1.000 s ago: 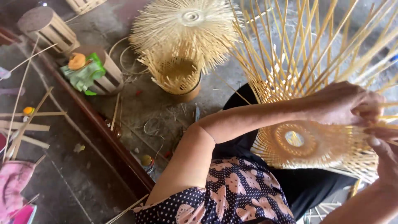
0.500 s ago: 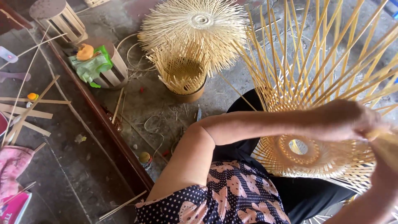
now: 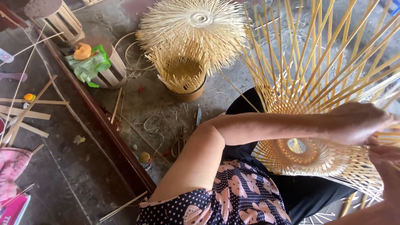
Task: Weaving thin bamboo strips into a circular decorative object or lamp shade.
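Over the person's lap, a half-woven bamboo basket is fanning out stiff pale strips. Left hand is reaching across, fingers curled on strips; right hand is pinching strips beside it.

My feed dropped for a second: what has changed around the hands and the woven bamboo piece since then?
The left hand slid rightward along the half-woven bamboo-strip basket on the lap, its arm lying flatter. The right hand stays at the frame's right edge, against the strips. The finished round bamboo piece and the slatted wooden stool stayed put.
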